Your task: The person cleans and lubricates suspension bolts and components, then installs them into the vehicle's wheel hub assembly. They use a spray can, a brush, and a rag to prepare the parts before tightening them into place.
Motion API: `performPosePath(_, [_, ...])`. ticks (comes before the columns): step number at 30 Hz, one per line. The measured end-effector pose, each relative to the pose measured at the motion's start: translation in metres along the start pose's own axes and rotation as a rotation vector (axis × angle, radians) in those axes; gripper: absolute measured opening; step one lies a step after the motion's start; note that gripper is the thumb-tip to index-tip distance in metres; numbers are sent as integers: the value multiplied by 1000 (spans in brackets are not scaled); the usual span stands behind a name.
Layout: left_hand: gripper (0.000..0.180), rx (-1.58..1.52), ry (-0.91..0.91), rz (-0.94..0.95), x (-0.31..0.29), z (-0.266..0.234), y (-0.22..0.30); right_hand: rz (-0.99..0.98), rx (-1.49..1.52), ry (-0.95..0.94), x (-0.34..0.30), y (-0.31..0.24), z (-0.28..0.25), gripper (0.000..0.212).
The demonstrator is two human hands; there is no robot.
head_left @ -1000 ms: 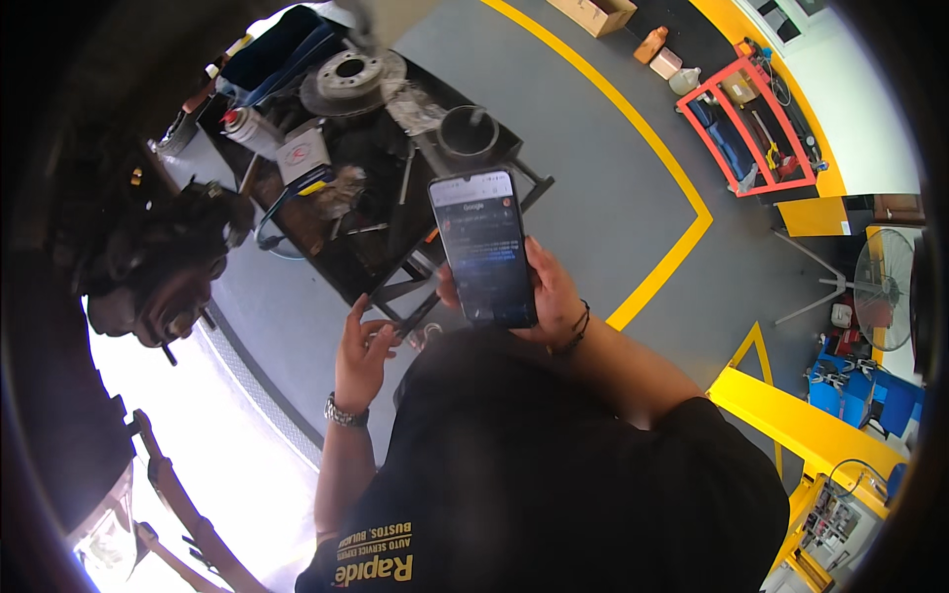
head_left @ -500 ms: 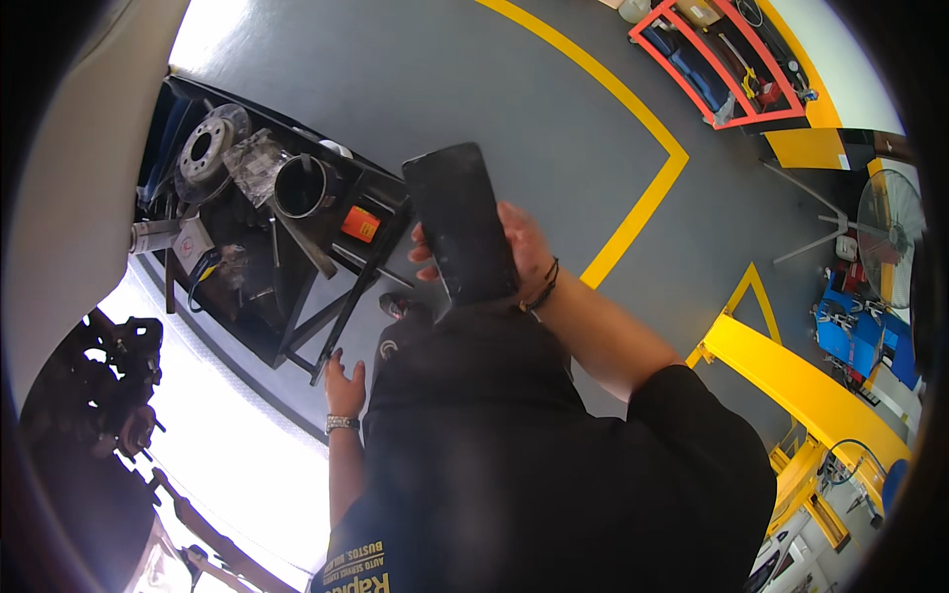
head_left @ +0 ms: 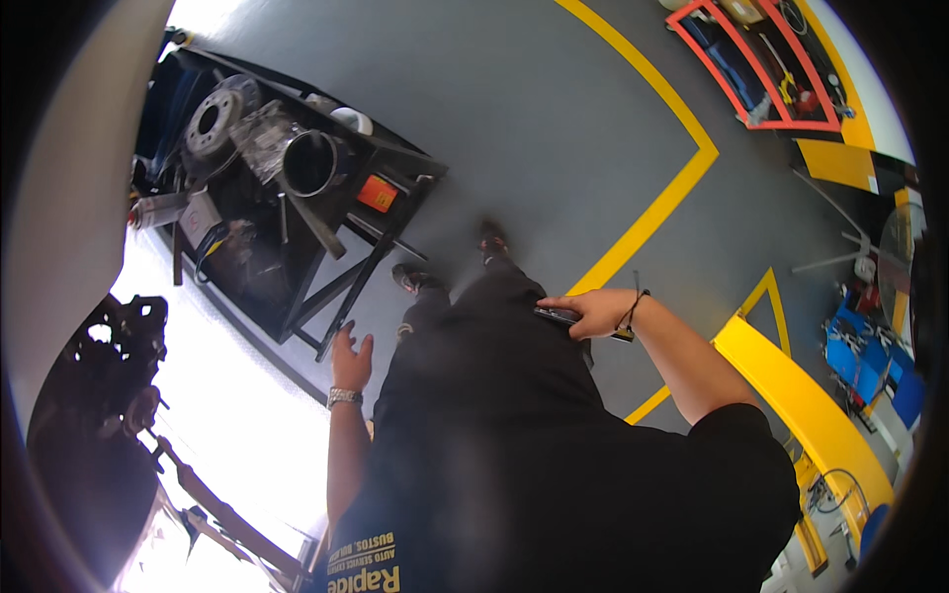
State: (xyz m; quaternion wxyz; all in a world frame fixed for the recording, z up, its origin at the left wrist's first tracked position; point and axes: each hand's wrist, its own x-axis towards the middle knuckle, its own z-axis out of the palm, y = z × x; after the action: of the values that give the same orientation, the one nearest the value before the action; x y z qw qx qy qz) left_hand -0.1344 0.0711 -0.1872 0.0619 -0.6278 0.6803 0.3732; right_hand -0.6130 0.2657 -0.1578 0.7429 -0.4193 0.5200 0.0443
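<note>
A dark smartphone (head_left: 560, 315) is gripped in my right hand (head_left: 596, 312), which hangs beside my right thigh. Only the phone's edge shows, with the fingers lying over it. My left hand (head_left: 352, 360) hangs by my left side with its fingers apart and nothing in it. The black metal work cart (head_left: 348, 306) is the thing nearest to that hand. On the cart lie a brake disc (head_left: 210, 121), a clear plastic bag (head_left: 265, 138), a dark round container (head_left: 310, 163) and a small orange-red box (head_left: 377, 194).
A red-framed tool cart (head_left: 761, 69) stands at the far right. Below it are a pedestal fan (head_left: 898, 247) and a yellow lift arm (head_left: 801, 395). A yellow line (head_left: 652, 229) crosses the grey floor. Dark vehicle parts (head_left: 89, 425) hang at the left, below a pale body panel (head_left: 74, 198).
My right hand has lowered the phone from in front of me to beside my right thigh, turning it edge-on. The left hand stays low and open. The view has shifted slightly.
</note>
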Motion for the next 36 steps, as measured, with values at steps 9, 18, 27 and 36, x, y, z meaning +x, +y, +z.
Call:
performPosePath(9, [55,114,-49,155,7,4,41,131,-354,301,53,0,-27,68])
performPosePath(18, [22,40,706,171,44,-70,39,319,201,481,60,-27,-68,69])
performPosePath(27, [23,554,442,246,146,-138,-5,365,335,462,65,-30,-35,74])
performPosePath(36, [18,736,362,474,166,-146,-12,9,316,679,100,-7,28,67])
